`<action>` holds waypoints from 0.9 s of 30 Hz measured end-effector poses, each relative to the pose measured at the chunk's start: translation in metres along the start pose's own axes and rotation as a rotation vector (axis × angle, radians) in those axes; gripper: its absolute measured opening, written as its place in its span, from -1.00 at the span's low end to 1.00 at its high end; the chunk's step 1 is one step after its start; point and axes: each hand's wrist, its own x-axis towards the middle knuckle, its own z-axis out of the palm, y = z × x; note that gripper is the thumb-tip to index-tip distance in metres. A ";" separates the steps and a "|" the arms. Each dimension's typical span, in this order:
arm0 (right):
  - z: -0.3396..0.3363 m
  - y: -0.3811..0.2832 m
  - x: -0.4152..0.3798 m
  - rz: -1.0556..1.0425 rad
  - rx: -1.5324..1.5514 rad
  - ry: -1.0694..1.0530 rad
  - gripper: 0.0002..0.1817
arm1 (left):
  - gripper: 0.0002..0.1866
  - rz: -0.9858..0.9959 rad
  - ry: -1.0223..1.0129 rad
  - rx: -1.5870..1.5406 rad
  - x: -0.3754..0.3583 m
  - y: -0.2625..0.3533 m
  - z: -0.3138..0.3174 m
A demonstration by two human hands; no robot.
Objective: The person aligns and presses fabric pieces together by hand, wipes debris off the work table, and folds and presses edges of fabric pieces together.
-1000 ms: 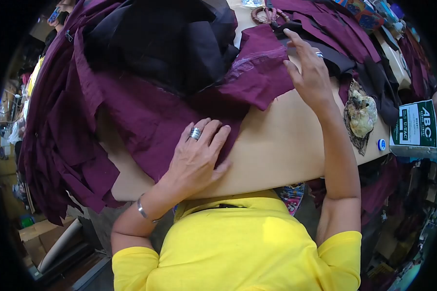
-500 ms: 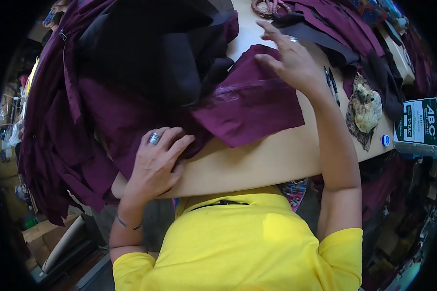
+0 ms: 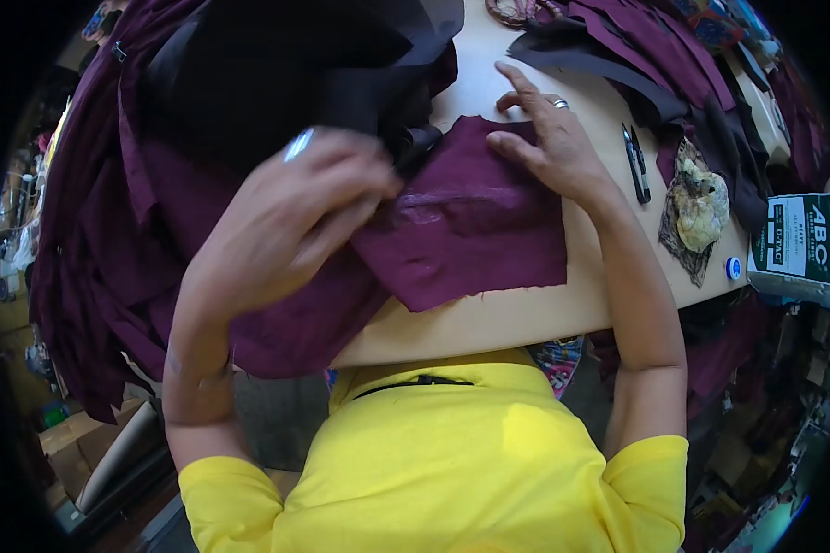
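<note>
A purple cloth piece (image 3: 489, 226) lies on the pale table (image 3: 452, 329), with a shiny line running across it. My right hand (image 3: 553, 152) is over its upper right corner, thumb at the cloth edge and fingers spread apart. My left hand (image 3: 295, 207), smeared by motion, hovers over the larger purple fabric (image 3: 314, 323) at the left edge of the piece. Whether its fingers hold anything I cannot tell. Beyond it a heap of black fabric (image 3: 258, 92) covers the back left.
Two pens (image 3: 635, 164) lie right of my right hand. Beside them is a cream-coloured lump (image 3: 696, 207) on dark netting, near a small blue cap (image 3: 732, 268). A green and white box (image 3: 791, 240) stands at the right. More dark cloth (image 3: 609, 69) is piled behind.
My left hand has lifted from the fabric near the front edge and moved up and away from me. The purple piece has turned slightly and shifted; my right hand has lowered a little.
</note>
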 end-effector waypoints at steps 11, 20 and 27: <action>-0.006 -0.018 -0.043 0.064 0.059 -0.064 -0.24 | -0.73 -0.212 0.407 0.295 0.079 -0.118 0.063; -0.014 -0.026 -0.056 0.126 0.046 -0.021 -0.26 | -0.46 -0.448 0.747 -0.113 0.073 -0.151 0.009; -0.019 -0.018 -0.034 0.234 -0.108 -0.067 -0.27 | -0.42 -0.179 0.175 0.148 -0.015 0.019 0.052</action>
